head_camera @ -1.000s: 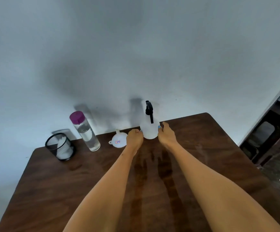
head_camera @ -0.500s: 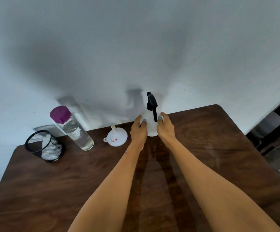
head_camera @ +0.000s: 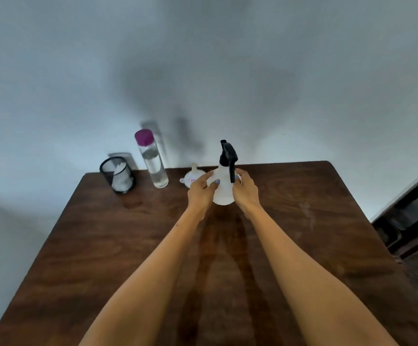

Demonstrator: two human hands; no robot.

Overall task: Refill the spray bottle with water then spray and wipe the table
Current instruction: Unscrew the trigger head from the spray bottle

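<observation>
Left hand [head_camera: 201,191]: wrapped around the left side of the spray bottle, fingers curled onto its white body, thumb across the front with a blue-painted nail showing.
Right hand [head_camera: 245,189]: closed around the right side of the same bottle, fingers reaching behind it, just below the black trigger.
Arms: both bare forearms stretch forward from the bottom edge and meet at the bottle.
Spray bottle [head_camera: 224,188]: upright between the two hands near the far middle of the table; translucent white body, black trigger head [head_camera: 228,157] on top with the lever hanging toward the viewer. Whether its base touches the table cannot be told.
Funnel [head_camera: 193,177]: small and white, mouth down, just left of the bottle and partly hidden behind the left hand's fingers.
Water bottle [head_camera: 151,159]: tall, clear, purple cap, standing upright left of the funnel near the far edge, partly filled with water.
Mesh cup [head_camera: 118,175]: black wire holder at the far left corner, with something white inside.
Table [head_camera: 128,245]: dark brown wood, filling the lower half of the view.
Wall [head_camera: 203,58]: plain pale grey, behind the table.
</observation>
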